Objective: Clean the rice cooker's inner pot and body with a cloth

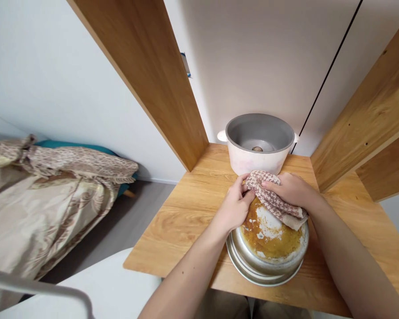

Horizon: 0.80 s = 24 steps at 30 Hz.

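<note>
An upturned metal pot shows its stained brown and white underside. It sits over a wider silver rim, and I cannot tell whether that rim is part of it. My left hand grips the pot's far left edge, its thumb against the cloth. My right hand is closed on a brown and cream patterned cloth, which lies bunched across the far side of the pot's underside. Fingertips of both hands are partly hidden by the cloth.
A white two-handled pot with a grey inside stands just behind my hands on the wooden surface. Wooden posts rise on both sides. A white chair and a cloth-covered piece of furniture are at the left.
</note>
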Motion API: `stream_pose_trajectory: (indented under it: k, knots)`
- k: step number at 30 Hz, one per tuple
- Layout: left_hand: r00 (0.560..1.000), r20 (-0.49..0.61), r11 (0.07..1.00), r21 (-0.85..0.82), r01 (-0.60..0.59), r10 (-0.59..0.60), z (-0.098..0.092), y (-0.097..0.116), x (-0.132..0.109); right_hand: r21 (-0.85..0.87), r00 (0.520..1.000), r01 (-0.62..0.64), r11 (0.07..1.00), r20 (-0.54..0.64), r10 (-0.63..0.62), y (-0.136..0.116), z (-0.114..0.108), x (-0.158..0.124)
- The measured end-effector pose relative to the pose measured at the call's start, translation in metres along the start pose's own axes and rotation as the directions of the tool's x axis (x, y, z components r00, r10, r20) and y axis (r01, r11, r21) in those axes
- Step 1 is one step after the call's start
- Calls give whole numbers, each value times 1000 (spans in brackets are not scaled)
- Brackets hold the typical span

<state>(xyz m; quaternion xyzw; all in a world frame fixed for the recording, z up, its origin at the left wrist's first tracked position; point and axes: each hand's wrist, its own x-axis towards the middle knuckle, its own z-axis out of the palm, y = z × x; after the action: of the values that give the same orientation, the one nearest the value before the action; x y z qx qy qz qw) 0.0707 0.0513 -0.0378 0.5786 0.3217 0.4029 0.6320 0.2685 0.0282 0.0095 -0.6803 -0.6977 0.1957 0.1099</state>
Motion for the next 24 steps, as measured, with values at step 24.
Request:
stream_pose_trajectory:
  k: [24]
  knots:
    - [999,11,994,-105,32,-31,-1,-4,1,427,968,168,888,99,-230,10,-1,4]
